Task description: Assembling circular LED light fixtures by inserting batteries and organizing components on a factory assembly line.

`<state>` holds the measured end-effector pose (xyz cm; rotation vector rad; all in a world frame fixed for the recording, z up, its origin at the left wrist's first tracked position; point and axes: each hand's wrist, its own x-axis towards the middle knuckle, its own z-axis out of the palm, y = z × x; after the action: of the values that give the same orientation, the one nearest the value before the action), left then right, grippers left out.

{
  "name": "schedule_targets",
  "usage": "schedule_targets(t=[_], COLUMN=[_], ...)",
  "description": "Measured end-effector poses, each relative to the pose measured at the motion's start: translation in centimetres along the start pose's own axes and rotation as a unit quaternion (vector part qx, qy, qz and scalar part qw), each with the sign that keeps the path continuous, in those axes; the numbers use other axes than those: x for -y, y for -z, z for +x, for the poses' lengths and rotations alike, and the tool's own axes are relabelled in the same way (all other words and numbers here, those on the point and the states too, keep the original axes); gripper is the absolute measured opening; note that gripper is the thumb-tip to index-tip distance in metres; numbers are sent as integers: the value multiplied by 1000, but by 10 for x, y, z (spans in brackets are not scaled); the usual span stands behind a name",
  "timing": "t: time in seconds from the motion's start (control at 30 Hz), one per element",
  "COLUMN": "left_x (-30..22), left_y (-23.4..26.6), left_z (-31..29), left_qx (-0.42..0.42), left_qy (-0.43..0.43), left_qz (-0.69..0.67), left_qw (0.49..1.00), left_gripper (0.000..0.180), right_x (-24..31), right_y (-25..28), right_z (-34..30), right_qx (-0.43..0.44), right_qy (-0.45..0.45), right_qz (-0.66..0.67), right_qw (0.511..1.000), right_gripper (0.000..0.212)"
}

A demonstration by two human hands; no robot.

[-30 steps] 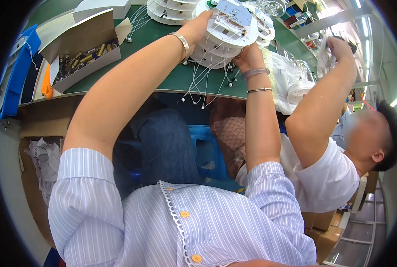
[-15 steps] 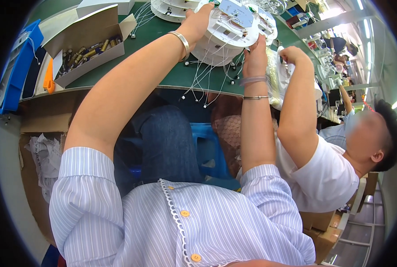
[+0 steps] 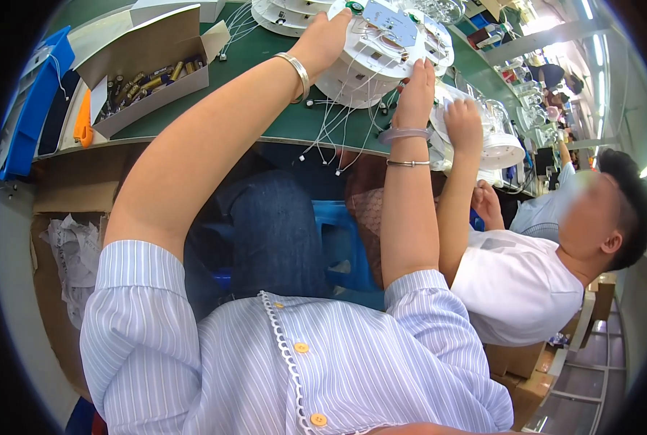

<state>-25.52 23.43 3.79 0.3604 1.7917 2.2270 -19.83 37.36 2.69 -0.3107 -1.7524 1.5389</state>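
A stack of white round discs (image 3: 367, 67) stands at the table's far middle, a pale blue circuit board (image 3: 390, 22) on its top disc. Thin white wires (image 3: 336, 132) with small plugs hang from the stack past the table edge. At its left side, my left hand (image 3: 325, 38) grips the rim of the top disc, fingers partly hidden. My right hand (image 3: 415, 98) lies along the stack's right side with its fingers stretched out, touching the rim. Behind my left hand is another white disc stack (image 3: 283, 16), partly cut off by the picture's top.
An open cardboard box of batteries (image 3: 149, 90) stands left on the green table (image 3: 254, 76), beside an orange-handled tool (image 3: 84, 119) and a blue bin (image 3: 37, 109). At right, a co-worker's hand (image 3: 463, 123) reaches near mine, by white round parts (image 3: 501, 151). A blue stool (image 3: 343, 243) stands below.
My right hand has shifted slightly left, its fingers straighter along the stack. The co-worker's arm has swung left, and that person's other hand now shows. My left hand stays at the rim.
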Motion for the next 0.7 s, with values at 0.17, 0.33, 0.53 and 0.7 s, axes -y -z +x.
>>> schedule_targets(t=[0.17, 0.33, 0.53, 0.7], left_x=[-11, -14, 4, 4], left_y=[-4, -8, -4, -11], left_z=[7, 12, 13, 6], left_qx=[-13, 23, 23, 26], left_qy=[35, 16, -20, -15], left_qz=[-3, 32, 43, 35], left_qw=[999, 999, 999, 999], left_gripper=[59, 56, 53, 52], right_x=[-2, 3, 10, -5], right_y=[2, 4, 3, 16], right_z=[15, 22, 6, 20], right_qx=[28, 13, 26, -2], right_qy=[-85, -75, -94, 9], right_qz=[44, 82, 23, -75], right_qw=[995, 994, 995, 997], right_gripper=[28, 24, 32, 38])
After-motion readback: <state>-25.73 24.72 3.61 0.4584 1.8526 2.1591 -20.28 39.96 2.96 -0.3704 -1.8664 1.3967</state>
